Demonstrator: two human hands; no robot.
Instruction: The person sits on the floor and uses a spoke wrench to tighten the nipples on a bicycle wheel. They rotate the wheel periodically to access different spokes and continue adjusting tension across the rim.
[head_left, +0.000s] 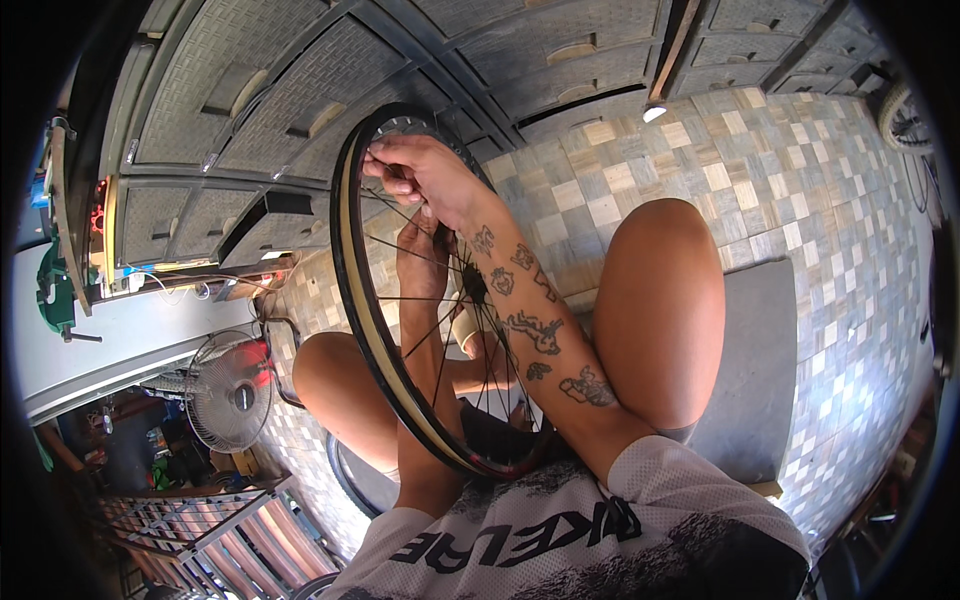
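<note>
A spoked bicycle wheel stands upright between my bent knees, its lower edge against my lap. Its black rim carries a cream band around the outside, with no tyre on it. Thin black spokes run to a dark hub. At the far upper part of the rim, my right hand has thumb and fingers pinched together; what lies between them is too small to make out. My left hand reaches up among the spokes just below the right one, fingers closed near something dark, partly hidden by spokes and the right wrist.
Grey woven-pattern drawers line the far side, one drawer pulled out. A fan stands at left, near a green clamp and a metal rack. A grey mat lies right; another wheel is far right.
</note>
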